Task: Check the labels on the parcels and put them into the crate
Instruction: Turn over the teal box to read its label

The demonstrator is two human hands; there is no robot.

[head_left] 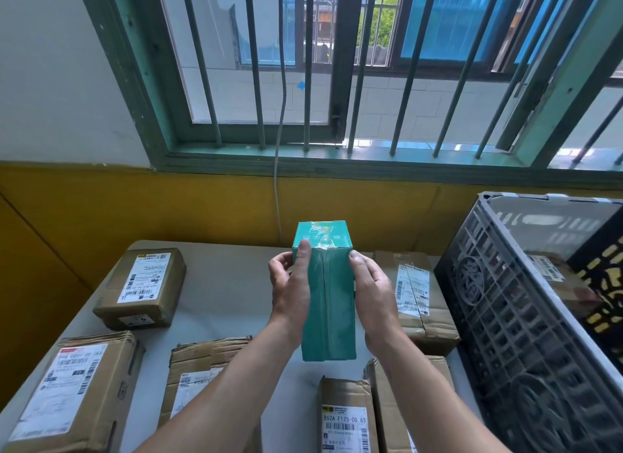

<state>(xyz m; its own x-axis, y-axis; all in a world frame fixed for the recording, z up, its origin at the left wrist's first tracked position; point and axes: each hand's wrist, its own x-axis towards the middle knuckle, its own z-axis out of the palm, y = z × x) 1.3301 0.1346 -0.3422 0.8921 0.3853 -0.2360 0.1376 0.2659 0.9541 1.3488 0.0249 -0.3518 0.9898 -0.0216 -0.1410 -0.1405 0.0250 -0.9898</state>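
Observation:
I hold a long teal box (328, 304) up above the table, its taped end pointing away from me. My left hand (290, 285) grips its left side with the thumb on the top face. My right hand (372, 292) grips its right side. No label shows on the faces turned toward me. A dark grey slatted crate (505, 304) stands tilted at the right, with a labelled brown parcel (559, 277) and a black-and-yellow item (603, 284) inside.
Several brown cardboard parcels with white labels lie on the grey table (222, 284): one at far left (141, 287), one at near left (70, 392), one at the centre front (199, 378), one under my right arm (418, 297), one at the bottom (347, 415). A barred window is behind.

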